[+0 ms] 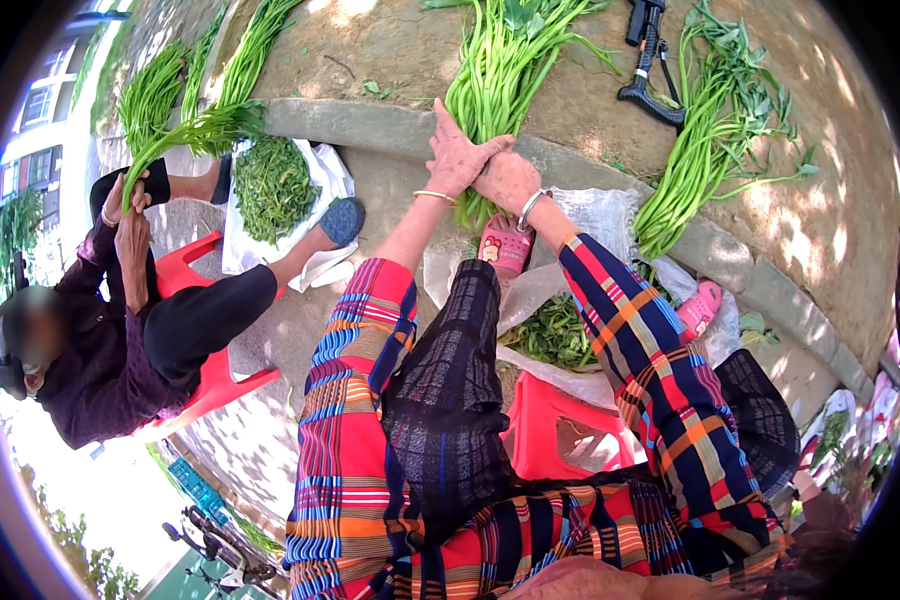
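We've L hand (457, 153) round a leafy-stem bunch (497, 75), thumb across; R hand (510, 183) at its near end, fingers hidden, can't tell grip. 2nd bunch (692, 150) far R.

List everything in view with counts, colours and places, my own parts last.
Held leafy-stem bunch: one, green, top centre
Stem pile: one, green, upper right
Stem bunches: several, green, upper left
Leaf heaps: two, green, left and centre
Plastic sheets: at least two, white, under heaps
Plastic stools: two, red, left and lower centre
Co-worker: one, dark-clothed, seated left
Clogs: two, pink, centre and right
Cane-like handle: one, black, upper right
Crate: one, teal, lower left
Bracelets: two, gold and silver, wrists
Plaid sleeves: two, multicoloured, lower centre
Left fingers: one hand's, on bunch
Right fingers: one hand's, on bunch
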`<state>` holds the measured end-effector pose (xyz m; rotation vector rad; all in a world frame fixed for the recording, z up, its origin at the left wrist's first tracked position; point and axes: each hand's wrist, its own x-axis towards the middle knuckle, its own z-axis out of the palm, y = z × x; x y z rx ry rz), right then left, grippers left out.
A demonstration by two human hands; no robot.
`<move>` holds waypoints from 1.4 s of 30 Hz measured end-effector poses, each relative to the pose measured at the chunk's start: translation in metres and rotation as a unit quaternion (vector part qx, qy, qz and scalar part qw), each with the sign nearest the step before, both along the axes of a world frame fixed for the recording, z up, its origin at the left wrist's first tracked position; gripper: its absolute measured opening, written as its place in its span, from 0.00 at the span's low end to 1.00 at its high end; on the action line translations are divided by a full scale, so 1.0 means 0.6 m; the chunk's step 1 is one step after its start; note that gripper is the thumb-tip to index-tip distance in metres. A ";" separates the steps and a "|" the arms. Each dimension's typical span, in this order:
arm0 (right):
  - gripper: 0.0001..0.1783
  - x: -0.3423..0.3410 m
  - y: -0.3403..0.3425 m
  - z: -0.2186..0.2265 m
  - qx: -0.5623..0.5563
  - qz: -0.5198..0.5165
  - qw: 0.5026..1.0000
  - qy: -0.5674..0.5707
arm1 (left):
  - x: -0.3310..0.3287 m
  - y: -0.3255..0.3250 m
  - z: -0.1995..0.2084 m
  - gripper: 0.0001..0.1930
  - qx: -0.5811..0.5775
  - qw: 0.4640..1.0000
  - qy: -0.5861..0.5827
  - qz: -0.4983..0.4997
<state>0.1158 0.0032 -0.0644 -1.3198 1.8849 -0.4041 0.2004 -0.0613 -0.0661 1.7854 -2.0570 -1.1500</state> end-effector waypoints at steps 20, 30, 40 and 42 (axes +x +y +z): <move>0.25 -0.079 -0.085 0.001 -0.094 -0.308 0.809 -0.491 | -0.018 0.025 0.011 0.57 -0.098 0.989 -0.101 -0.039; 0.23 -0.145 -0.095 0.010 0.027 -0.321 0.813 -0.485 | -0.037 0.023 0.002 0.54 -0.166 0.964 -0.206 -0.007; 0.26 -0.261 -0.192 0.006 -0.029 -0.302 0.795 -0.525 | -0.037 0.020 0.005 0.50 -0.174 0.954 -0.245 -0.023; 0.25 -0.258 -0.205 0.024 -0.062 -0.279 0.808 -0.515 | -0.031 0.024 0.003 0.50 -0.174 0.953 -0.246 -0.022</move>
